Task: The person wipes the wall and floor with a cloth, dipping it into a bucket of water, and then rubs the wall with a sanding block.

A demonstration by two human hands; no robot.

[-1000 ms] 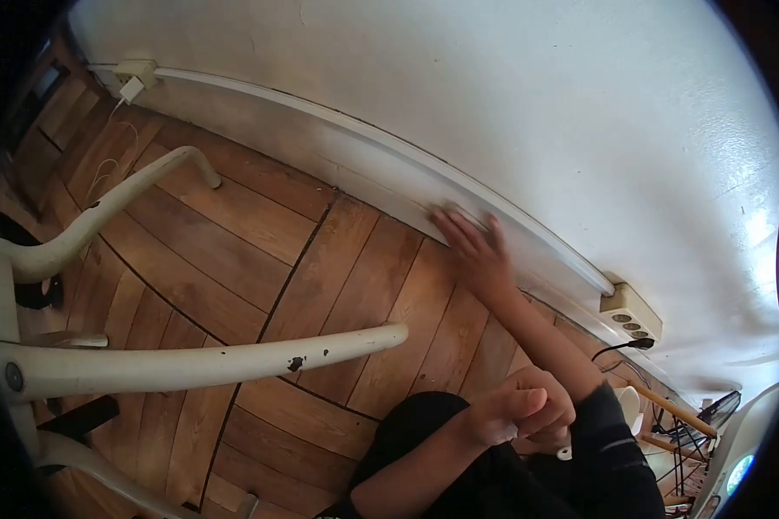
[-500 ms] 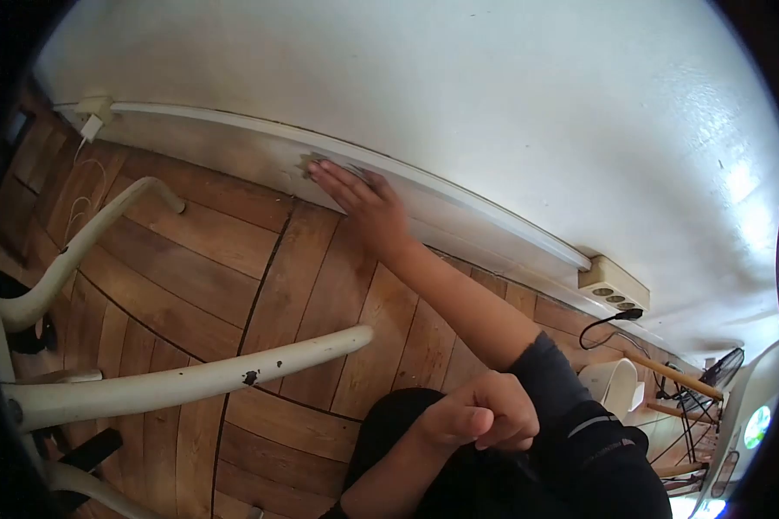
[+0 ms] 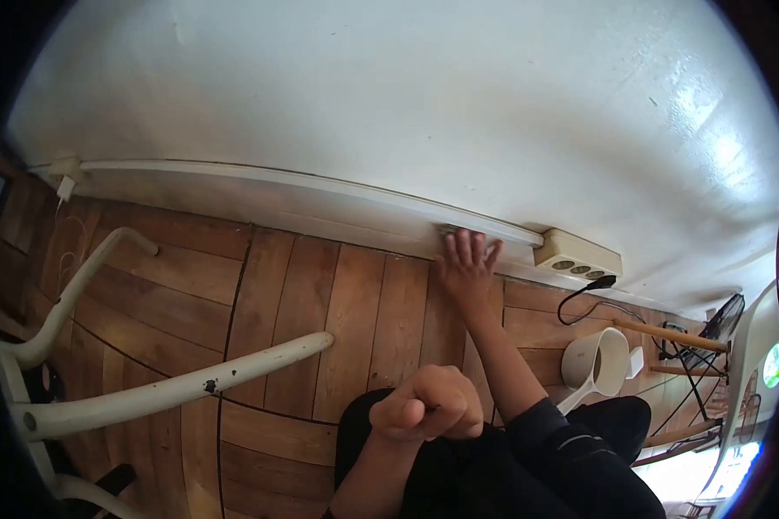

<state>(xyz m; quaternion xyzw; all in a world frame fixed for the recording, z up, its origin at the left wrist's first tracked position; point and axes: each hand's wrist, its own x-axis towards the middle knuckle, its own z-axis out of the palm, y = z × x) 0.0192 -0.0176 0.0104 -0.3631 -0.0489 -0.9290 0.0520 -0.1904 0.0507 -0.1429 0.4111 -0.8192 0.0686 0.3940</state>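
Observation:
My right hand [image 3: 467,266] reaches forward to the white baseboard [image 3: 337,203] along the foot of the wall. Its fingers are spread and laid against the board, over a small greyish cloth-like piece [image 3: 447,229]. Only an edge of that piece shows beside the fingers; the rest is hidden under them. Close to my body, my left hand [image 3: 428,405] is closed in a loose fist, thumb toward the camera, with nothing visible in it. Just right of my right hand, a cream socket block [image 3: 578,253] sits on the wall with a black plug [image 3: 601,282] in it.
White chipped metal legs [image 3: 182,385] stand on the wooden floor [image 3: 346,320] at left. To the right are a white dipper-like container with a handle [image 3: 595,362], cables, and a chair with wooden legs [image 3: 671,336]. A white adapter [image 3: 65,188] hangs from the far-left socket.
My right hand has slid right along the baseboard with the greyish piece, close to the socket block. My left fist has shifted slightly left. The camera view has also shifted.

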